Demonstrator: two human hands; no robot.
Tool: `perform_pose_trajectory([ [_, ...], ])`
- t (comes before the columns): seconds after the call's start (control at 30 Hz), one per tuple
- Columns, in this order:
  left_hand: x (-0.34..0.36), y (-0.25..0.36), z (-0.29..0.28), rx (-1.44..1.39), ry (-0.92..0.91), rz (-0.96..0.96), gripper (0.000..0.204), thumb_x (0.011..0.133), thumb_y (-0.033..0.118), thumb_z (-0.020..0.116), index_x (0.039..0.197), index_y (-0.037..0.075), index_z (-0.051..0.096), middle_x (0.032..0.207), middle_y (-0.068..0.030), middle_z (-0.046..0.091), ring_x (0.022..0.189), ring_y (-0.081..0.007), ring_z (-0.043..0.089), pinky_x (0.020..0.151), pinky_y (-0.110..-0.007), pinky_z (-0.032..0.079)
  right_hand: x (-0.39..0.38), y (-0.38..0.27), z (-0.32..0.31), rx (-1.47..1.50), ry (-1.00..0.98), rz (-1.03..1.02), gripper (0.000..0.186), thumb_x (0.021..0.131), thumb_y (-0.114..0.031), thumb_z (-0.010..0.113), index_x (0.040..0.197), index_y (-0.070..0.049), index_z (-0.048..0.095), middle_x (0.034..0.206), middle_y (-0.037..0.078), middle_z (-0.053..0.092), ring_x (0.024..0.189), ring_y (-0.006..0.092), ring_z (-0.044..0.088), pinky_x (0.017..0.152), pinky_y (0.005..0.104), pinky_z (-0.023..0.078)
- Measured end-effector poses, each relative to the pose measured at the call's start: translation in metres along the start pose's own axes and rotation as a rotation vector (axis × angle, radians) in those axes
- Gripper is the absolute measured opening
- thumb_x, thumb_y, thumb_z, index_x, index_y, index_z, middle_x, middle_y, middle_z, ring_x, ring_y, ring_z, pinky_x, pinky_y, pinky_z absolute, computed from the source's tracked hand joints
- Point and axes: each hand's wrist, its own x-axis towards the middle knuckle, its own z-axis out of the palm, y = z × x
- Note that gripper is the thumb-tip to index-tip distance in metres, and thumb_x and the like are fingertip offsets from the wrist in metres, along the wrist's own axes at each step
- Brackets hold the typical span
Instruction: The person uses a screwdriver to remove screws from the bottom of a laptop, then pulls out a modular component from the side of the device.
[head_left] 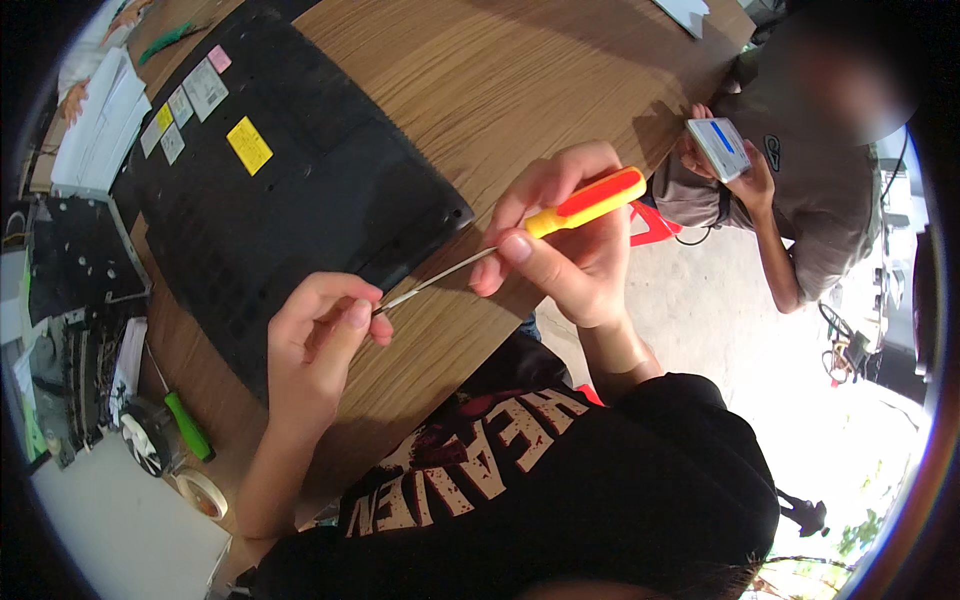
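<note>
A screwdriver (597,199) with a yellow and red handle is held slantwise above the table's near edge. My right hand (570,255) grips it where the shaft meets the handle, thumb and fingers closed round it. At the other end, the fingertips of my left hand (325,330) pinch the shaft's dark tip. Whether a small screw sits at that tip cannot be made out. Just beyond both hands lies a black laptop (310,190), underside up, with white, yellow and pink labels on it.
Left of the laptop are a green-handled screwdriver (188,427), a small fan (145,438), a tape roll (201,494), dark electronic parts (85,250) and stacked papers (98,130). The wooden table (480,75) reaches far back. At right a person (815,190) holds a phone (718,149).
</note>
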Motion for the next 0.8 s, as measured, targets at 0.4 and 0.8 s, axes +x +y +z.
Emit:
perform_pose_trajectory([
  [0.4, -0.005, 0.006, 0.005, -0.08, 0.018, -0.05, 0.014, 0.097, 0.008, 0.049, 0.099, -0.002, 0.059, 0.083, -0.0083, 0.06, 0.074, -0.0141, 0.061, 0.07, -0.027, 0.05, -0.005, -0.002, 0.001, 0.007, -0.036, -0.069, 0.035, 0.084, 0.007, 0.058, 0.101, -0.007, 0.031, 0.082, 0.019, 0.056, 0.063, 0.0245, 0.067, 0.054, 0.0301, 0.057],
  [0.8, -0.033, 0.009, -0.02, 0.154, 0.16, 0.212, 0.015, 0.096, 0.004, 0.048, 0.108, -0.002, 0.054, 0.086, -0.0089, 0.061, 0.082, -0.0132, 0.059, 0.077, -0.027, 0.047, 0.016, -0.011, -0.032, -0.402, 0.216, -0.346, 0.029, 0.089, 0.0, 0.058, 0.11, -0.003, 0.038, 0.084, 0.012, 0.056, 0.057, 0.0183, 0.06, 0.05, 0.0279, 0.053],
])
